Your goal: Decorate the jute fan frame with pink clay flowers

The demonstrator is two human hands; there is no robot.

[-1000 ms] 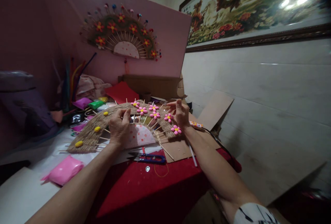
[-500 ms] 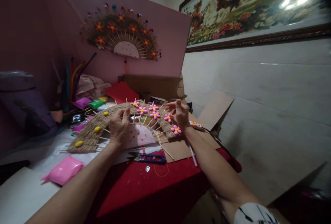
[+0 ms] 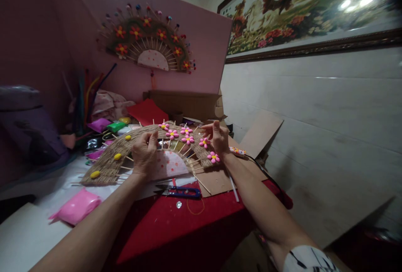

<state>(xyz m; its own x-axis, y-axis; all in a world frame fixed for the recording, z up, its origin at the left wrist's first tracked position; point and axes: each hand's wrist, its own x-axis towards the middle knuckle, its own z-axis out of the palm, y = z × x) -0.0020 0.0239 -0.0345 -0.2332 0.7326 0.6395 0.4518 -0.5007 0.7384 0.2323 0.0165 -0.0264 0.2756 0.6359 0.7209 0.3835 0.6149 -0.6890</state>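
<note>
A woven twine fan (image 3: 108, 159) with thin sticks arches over the table. Pink clay flowers (image 3: 172, 134) with yellow centres sit on its right half, and yellow ovals (image 3: 117, 156) on its left. My left hand (image 3: 145, 155) is closed on the fan's middle, beside the dotted white half-circle (image 3: 171, 164). At the fan's right end my right hand (image 3: 218, 138) has its fingers bent together near a pink flower (image 3: 204, 142); anything between the fingertips is too small to make out.
Blue thread snips (image 3: 185, 192) lie on the red cloth (image 3: 163, 230) before the fan. A pink clay bag (image 3: 77, 207) rests at the left. Cardboard (image 3: 216, 182) lies under the fan's right end. A finished fan (image 3: 153, 39) hangs behind.
</note>
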